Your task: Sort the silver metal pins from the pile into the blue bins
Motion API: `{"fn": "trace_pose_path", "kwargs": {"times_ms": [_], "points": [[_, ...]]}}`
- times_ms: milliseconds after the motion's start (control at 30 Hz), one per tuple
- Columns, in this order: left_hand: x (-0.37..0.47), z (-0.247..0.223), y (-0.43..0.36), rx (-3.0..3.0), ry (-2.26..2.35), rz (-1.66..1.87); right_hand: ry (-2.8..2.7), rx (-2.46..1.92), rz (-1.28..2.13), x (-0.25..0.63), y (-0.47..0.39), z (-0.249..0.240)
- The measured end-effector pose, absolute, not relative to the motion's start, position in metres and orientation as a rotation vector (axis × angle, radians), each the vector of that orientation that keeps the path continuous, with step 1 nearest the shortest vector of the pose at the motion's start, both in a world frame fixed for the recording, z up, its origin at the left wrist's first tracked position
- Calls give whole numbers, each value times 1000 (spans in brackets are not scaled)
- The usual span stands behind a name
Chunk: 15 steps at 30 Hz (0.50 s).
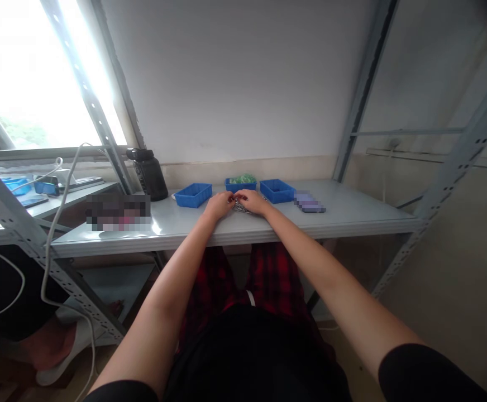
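Left grip point(221, 205): fingers curled, tips close to the right's; cannot tell whether grasping.
Metallic pieces point(242, 208): piled on the worktop point(352, 209), between the grips, partly hidden.
Right grip point(251, 200): bent over the pile; cannot tell whether grasping.

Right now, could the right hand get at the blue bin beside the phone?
Probably yes: the right hand is close to that open-topped blue bin, and nothing tall appears between them. Its fingers are at the small metal pieces, though.
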<state>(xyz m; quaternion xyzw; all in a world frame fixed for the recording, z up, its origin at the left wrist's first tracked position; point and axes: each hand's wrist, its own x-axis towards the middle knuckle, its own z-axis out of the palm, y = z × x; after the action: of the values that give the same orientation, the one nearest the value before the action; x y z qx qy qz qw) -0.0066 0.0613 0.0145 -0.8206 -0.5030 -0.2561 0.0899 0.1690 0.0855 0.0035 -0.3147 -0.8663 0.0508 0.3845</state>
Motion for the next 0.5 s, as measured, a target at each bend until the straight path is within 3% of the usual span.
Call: {"fn": "trace_pose_path", "kwargs": {"times_ms": [500], "points": [[-5, 16, 60, -2439, -1507, -695, -2254, -787, 105, 169, 92, -3]]}}
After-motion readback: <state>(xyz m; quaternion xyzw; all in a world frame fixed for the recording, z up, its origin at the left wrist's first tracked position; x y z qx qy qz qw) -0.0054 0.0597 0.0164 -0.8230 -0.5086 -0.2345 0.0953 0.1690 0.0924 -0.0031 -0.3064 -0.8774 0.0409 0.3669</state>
